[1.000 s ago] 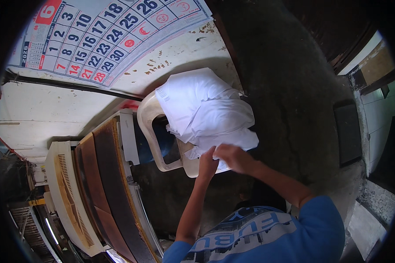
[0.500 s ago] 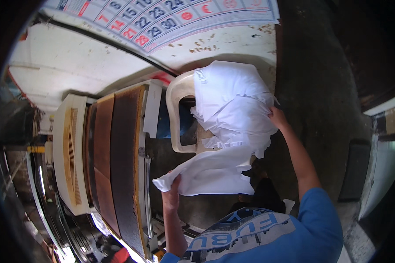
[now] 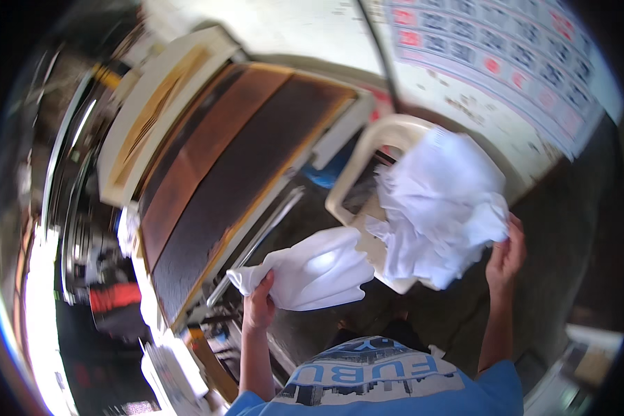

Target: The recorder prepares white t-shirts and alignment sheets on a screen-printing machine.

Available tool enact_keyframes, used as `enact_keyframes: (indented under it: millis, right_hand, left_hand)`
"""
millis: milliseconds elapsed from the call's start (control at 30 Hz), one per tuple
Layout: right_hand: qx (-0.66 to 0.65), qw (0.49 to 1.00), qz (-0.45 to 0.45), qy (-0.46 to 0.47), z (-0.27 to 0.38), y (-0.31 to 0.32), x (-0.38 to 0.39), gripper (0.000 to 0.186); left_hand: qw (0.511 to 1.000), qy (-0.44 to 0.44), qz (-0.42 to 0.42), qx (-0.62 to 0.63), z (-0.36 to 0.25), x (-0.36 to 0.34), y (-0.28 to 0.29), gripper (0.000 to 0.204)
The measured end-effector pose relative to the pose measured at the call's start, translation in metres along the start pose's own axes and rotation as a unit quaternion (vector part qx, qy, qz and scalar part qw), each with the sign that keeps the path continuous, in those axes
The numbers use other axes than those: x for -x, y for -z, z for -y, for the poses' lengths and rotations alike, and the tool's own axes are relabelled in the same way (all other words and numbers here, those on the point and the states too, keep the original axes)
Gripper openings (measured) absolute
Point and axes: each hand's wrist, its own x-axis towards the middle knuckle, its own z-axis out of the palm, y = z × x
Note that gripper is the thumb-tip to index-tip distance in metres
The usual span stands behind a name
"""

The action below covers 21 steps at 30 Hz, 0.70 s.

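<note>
A loose piece of white cloth (image 3: 319, 267) hangs from my left hand (image 3: 260, 303), whose fingers and thumb are closed on its left end. The rest of the cloth spreads out to the right, in front of the chair. A heap of white cloth (image 3: 440, 201) lies crumpled on a cream plastic chair (image 3: 343, 191), hiding much of its seat. At the heap's right edge is my right hand (image 3: 506, 256), thumb and fingers apart and fingertips next to the cloth. Slight blur hides whether they touch it.
Left of the chair stands a bench with a dark and brown padded top (image 3: 236, 149) and a metal bar (image 3: 256, 243) along its side. A calendar (image 3: 496, 62) hangs on the white wall panel behind. A red item (image 3: 114, 297) is at the left.
The view has turned, so the bench and chair appear tilted. My right hand has come away from its hold on the heap's edge. My left hand still holds the loose cloth.
</note>
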Motion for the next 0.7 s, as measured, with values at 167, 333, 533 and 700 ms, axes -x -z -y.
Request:
enact_keyframes:
  millis: [167, 333, 533, 700]
  right_hand:
    - [-0.181, 0.981, 0.031, 0.064, 0.079, -0.094, -0.075, 0.028]
    - [-0.423, 0.89, 0.17, 0.033, 0.196, -0.268, -0.188, 0.022]
    - [-0.337, 0.906, 0.241, 0.082, 0.306, -0.404, -0.135, 0.056]
    - [-0.33, 0.822, 0.465, -0.018, 0.319, -0.434, 0.024, 0.044]
  left_hand:
    - [0.994, -0.054, -0.056, 0.08, -0.051, 0.029, 0.055, 0.033]
    - [0.985, -0.137, -0.072, 0.08, -0.145, 0.002, 0.138, 0.038]
    - [0.941, -0.241, -0.004, 0.235, -0.158, -0.032, 0.281, 0.091]
    - [0.938, 0.013, 0.093, 0.332, -0.002, -0.02, 0.369, 0.082]
